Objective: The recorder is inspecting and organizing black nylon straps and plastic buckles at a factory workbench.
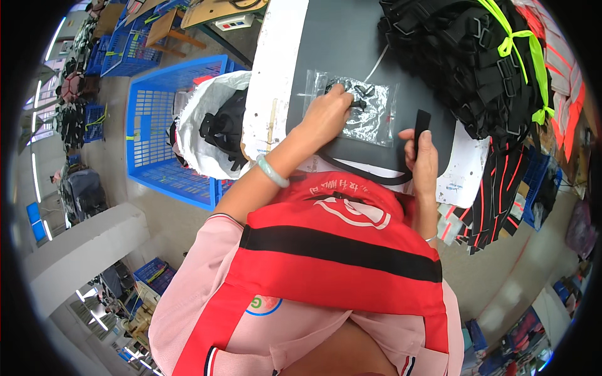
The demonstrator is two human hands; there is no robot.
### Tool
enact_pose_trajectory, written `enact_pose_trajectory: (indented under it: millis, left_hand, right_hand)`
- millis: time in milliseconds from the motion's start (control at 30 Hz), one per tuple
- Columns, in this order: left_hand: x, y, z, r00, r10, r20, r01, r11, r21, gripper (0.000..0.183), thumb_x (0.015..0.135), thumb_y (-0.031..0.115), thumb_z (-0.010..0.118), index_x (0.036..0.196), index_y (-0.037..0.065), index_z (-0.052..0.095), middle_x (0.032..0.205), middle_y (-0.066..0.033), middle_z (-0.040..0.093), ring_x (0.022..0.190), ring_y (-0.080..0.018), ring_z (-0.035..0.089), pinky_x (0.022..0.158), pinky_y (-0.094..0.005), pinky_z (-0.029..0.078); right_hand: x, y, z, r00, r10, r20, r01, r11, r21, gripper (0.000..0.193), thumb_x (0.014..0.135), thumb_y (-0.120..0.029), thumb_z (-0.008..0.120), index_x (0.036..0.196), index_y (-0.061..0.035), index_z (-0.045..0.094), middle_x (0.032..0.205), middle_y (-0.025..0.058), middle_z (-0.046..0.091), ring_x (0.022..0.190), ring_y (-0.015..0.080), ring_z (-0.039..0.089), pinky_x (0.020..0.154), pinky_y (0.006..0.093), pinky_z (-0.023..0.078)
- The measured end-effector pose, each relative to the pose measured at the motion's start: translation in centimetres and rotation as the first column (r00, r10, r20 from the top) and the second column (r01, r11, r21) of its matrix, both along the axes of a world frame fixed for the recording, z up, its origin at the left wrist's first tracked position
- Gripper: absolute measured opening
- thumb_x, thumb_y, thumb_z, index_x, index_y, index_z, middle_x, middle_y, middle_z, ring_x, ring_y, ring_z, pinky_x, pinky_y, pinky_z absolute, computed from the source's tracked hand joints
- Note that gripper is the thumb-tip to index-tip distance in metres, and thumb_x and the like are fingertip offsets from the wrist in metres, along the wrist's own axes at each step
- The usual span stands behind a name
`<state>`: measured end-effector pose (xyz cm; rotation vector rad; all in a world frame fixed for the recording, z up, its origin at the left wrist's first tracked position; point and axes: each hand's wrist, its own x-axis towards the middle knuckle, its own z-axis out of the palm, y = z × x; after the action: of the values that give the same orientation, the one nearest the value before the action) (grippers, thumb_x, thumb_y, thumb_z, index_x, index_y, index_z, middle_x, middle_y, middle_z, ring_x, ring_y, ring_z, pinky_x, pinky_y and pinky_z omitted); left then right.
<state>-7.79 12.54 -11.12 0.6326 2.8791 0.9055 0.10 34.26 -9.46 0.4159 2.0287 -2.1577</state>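
On the dark grey mat (338,34) lies a clear plastic bag (370,128) with small black plastic pieces (359,99) in and around its upper part. My left hand (329,114) is over the bag's left side, its fingers curled together at the small pieces. What they pinch, if anything, is hidden. To the right, my right hand (425,160) grips a black webbing strap (422,122) between thumb and fingers, one end sticking up. A black band curves along the mat's near edge toward that hand.
A big heap of black straps with buckles (464,69), tied with a neon yellow ribbon (517,44), covers the table's right side. Left of the table stands a blue crate (150,131) holding a white sack (210,94) of black items. Black-and-red strips (495,188) hang at the right.
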Motion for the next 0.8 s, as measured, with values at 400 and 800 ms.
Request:
enact_pose_trajectory:
  millis: [400,800]
  left_hand:
    - [-1.7,-0.1,1.7,0.942,-0.018,0.334,-0.064,0.971,0.232,0.012,0.079,0.010,0.062,0.085,0.000,0.058,0.087,-0.0141,0.059,0.065,-0.0226,0.059,0.055,-0.0337,0.047]
    - [1.8,0.0,5.3,0.432,-0.375,0.820,-0.760,0.339,0.555,0.022,0.082,0.010,0.067,0.099,0.000,0.058,0.073,-0.0008,0.054,0.062,-0.0074,0.051,0.046,-0.0188,0.038]
  right_hand:
    - [-1.5,-1.5,0.6,0.970,0.117,-0.213,-0.035,0.934,0.355,0.046,0.097,-0.039,0.036,0.092,-0.0005,0.061,0.065,0.0062,0.055,0.060,0.0150,0.051,0.058,0.0291,0.039]
    - [-1.4,-3.6,3.2,0.946,0.137,-0.293,0.053,0.828,0.558,0.020,0.083,-0.023,0.062,0.083,-0.0038,0.060,0.075,0.0110,0.060,0.065,0.0267,0.059,0.058,0.0332,0.044]
